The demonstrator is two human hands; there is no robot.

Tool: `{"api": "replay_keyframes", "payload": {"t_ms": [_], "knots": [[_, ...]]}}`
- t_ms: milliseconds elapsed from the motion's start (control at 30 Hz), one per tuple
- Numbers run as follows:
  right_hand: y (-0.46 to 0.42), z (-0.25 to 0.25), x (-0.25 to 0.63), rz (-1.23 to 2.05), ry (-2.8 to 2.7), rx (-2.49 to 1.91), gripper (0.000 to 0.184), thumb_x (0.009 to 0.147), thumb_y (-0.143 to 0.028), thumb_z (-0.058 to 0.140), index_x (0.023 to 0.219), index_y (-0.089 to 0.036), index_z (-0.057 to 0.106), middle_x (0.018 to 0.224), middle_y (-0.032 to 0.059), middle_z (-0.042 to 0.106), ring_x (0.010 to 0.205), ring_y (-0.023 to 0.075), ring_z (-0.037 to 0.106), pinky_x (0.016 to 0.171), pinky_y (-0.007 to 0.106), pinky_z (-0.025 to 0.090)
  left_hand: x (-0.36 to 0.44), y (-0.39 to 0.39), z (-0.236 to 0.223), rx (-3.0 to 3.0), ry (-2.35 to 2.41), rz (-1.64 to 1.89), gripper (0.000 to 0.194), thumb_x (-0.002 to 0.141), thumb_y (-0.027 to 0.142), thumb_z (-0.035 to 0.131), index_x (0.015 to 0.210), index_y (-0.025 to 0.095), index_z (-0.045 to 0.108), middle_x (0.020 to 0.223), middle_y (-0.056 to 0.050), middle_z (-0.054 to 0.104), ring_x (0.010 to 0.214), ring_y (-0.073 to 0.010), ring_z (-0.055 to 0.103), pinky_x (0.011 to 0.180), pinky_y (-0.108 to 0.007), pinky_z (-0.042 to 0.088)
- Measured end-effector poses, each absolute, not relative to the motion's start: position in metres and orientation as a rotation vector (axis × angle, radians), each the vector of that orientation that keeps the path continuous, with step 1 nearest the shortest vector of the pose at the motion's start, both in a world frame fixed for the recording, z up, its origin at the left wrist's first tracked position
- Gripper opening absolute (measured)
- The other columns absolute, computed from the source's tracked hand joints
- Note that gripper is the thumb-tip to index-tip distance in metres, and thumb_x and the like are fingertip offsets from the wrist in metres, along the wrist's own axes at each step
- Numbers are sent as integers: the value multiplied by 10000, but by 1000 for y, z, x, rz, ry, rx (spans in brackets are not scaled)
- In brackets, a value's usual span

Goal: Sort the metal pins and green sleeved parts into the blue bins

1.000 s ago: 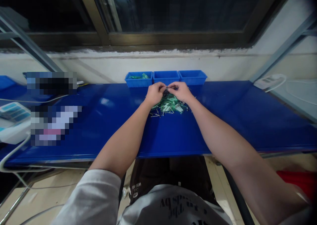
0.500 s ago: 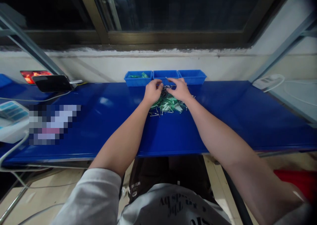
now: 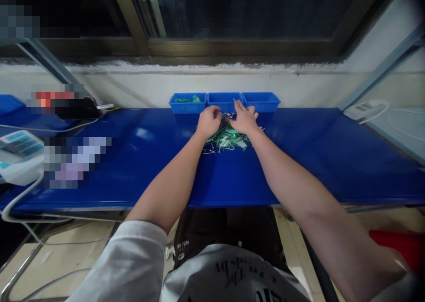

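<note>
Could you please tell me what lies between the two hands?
The head view shows thin silvery metal rods between the left hand and right hand, with shiny green pieces lower in the picture.

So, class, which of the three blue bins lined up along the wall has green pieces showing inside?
The leftmost bin: green pieces show inside it, while none show in the middle bin or right bin.

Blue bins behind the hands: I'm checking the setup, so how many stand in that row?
3, side by side: the left bin with green pieces, the middle bin and the right bin. None seems hidden.
</note>
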State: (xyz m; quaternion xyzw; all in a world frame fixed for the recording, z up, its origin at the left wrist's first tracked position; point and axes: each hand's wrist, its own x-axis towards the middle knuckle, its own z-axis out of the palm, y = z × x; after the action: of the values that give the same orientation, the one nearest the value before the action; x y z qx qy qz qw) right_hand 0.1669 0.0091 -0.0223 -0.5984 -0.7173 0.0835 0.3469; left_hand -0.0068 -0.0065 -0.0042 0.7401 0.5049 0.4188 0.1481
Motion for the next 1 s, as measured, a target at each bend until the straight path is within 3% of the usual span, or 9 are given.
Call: {"api": "replay_keyframes", "payload": {"t_ms": [500,767,1000], "knots": [[-6,-7,160,132,-1996,-1849,858,873,-534,547,1599,-239,199,1682,69,166,1335,456,339,1037,671,350,-7,-7,-4,2159,1521,1114,267,896,170,555,1133,130,673,1152,-111,709,1068,-222,651,985,-342,493],[-11,0,158,110,-2007,-1870,796,887,-476,532,1588,-231,247,1678,38,191,1310,428,369,1038,628,369,-8,-8,-4,2186,1528,1067,264,903,193,573,1139,140,678,1156,-106,715,1082,-228,663,992,-344,504],[-10,5,160,36,-2054,-1872,755,910,-468,501,1574,-186,281,1671,76,211,1325,414,362,1040,583,376,-9,-11,-3,2187,1556,1042,257,907,190,578,1138,142,682,1149,-108,715,1060,-225,673,982,-336,515]]}}
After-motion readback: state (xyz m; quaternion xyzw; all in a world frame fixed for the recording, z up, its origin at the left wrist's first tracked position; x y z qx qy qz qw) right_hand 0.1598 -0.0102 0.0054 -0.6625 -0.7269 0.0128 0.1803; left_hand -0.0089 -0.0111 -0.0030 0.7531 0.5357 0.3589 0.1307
